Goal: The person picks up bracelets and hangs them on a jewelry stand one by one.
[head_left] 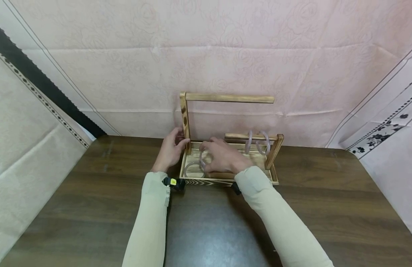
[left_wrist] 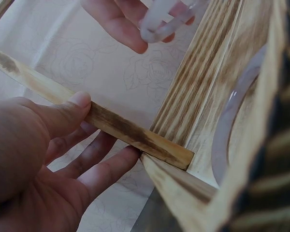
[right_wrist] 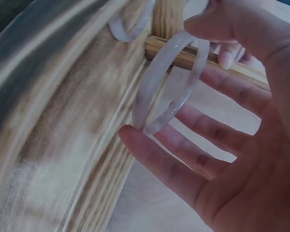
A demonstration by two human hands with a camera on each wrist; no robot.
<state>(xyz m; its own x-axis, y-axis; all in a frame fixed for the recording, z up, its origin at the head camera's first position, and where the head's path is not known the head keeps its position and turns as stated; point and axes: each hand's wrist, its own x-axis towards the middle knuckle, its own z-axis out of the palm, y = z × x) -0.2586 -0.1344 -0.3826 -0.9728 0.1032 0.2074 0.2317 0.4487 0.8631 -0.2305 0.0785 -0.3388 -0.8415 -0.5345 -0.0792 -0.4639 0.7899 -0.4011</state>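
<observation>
Right fingers [right_wrist: 159, 161] hold bangle [right_wrist: 152, 82]; left fingers [left_wrist: 111, 166] apparently pinch post [left_wrist: 123, 128].

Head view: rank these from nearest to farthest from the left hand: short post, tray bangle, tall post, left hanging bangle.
From the left hand:
1. Tall post: left end, pinched by that hand.
2. Tray bangle: inside the tray, left end.
3. Left hanging bangle: right of centre.
4. Short post: right end.
</observation>
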